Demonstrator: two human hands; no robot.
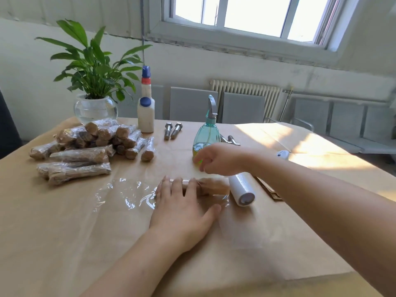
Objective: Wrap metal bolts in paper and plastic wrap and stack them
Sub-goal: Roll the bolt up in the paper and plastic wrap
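Note:
A paper-wrapped bolt (216,186) lies on a sheet of clear plastic wrap (126,195) spread on the paper-covered table (64,232). My left hand (184,209) lies flat over the bolt's left part, fingers straight and pressing it. My right hand (216,160) hovers just behind the bolt with loosely curled fingers, in front of the spray bottle, and seems to hold nothing. The plastic wrap roll (242,188) lies right of the bolt. A pile of wrapped bolts (90,146) sits at the left. Two bare bolts (173,130) lie at the back, more bare bolts (230,140) behind the spray bottle.
A green spray bottle (206,133) stands behind my right hand. Two white bottles (146,110) with blue caps stand at the back. A potted plant in a glass bowl (95,108) sits at the back left. A small white object (282,154) lies at the right.

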